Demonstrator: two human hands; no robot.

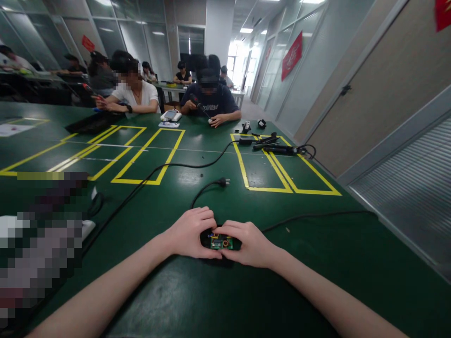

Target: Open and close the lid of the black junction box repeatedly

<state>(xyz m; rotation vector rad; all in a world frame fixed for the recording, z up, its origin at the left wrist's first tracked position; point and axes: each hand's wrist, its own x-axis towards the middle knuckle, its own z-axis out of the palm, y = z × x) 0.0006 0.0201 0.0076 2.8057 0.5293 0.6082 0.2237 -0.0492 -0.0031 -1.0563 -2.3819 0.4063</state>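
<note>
Both of my hands grip a small green circuit board (pixel 221 242) low over the table in front of me. Copper-wound coils, a silvery part and yellow bits show on its top. Something black, perhaps a casing, borders the board, but my fingers hide most of it. My left hand (pixel 195 233) curves round the left side, thumb along the near edge. On the other side, my right hand (pixel 247 242) closes with its fingers over the far edge and its thumb at the near edge. A black cord with a plug (pixel 222 182) lies just beyond my hands.
The green table (pixel 169 291) bears yellow tape rectangles (pixel 269 190). A long black cable (pixel 183 165) crosses it to a small black box (pixel 245 141). Black tools (pixel 282 149) lie at the far right. Across the table, a person in dark clothing (pixel 211 101) holds a tool; another sits left.
</note>
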